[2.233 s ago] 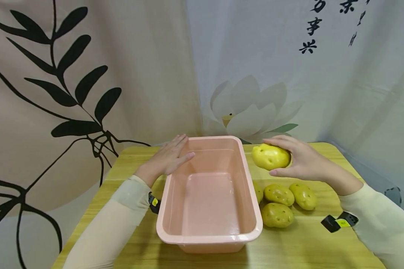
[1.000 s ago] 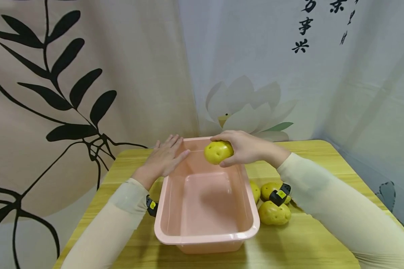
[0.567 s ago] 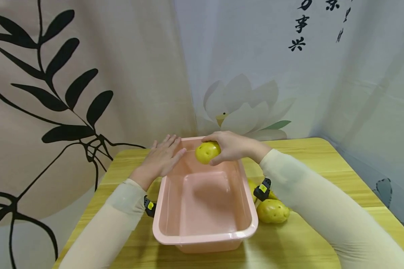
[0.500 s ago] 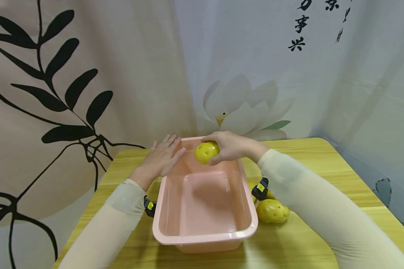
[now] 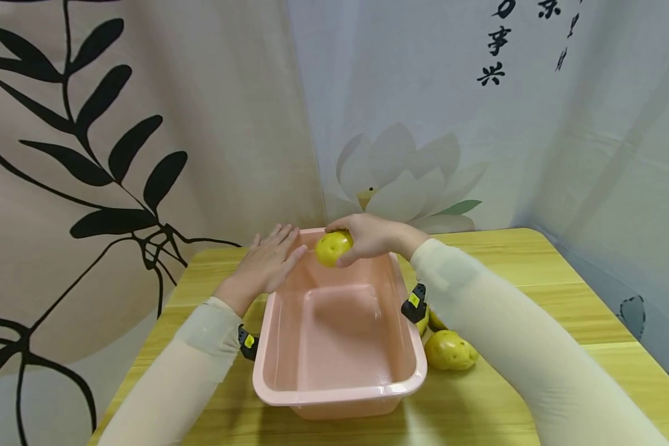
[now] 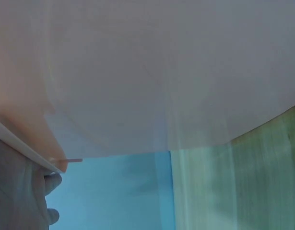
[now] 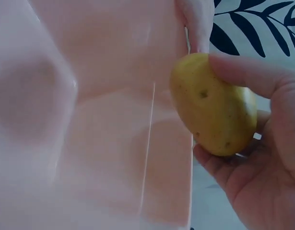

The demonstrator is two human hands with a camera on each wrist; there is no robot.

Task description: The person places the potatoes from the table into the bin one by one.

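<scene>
Aloft over the far end of a pink basin (image 5: 340, 396), 1 yellow potato (image 5: 332, 249) sits in our right hand (image 5: 370, 237), fingers and thumb clamped on it. We rest our left hand (image 5: 261, 265) on the basin's left rim, fingers straight. More potatoes (image 5: 451, 350) lie on the wooden counter (image 5: 513, 260) just right of the basin, some partly hidden by our right sleeve (image 5: 513, 328).
</scene>
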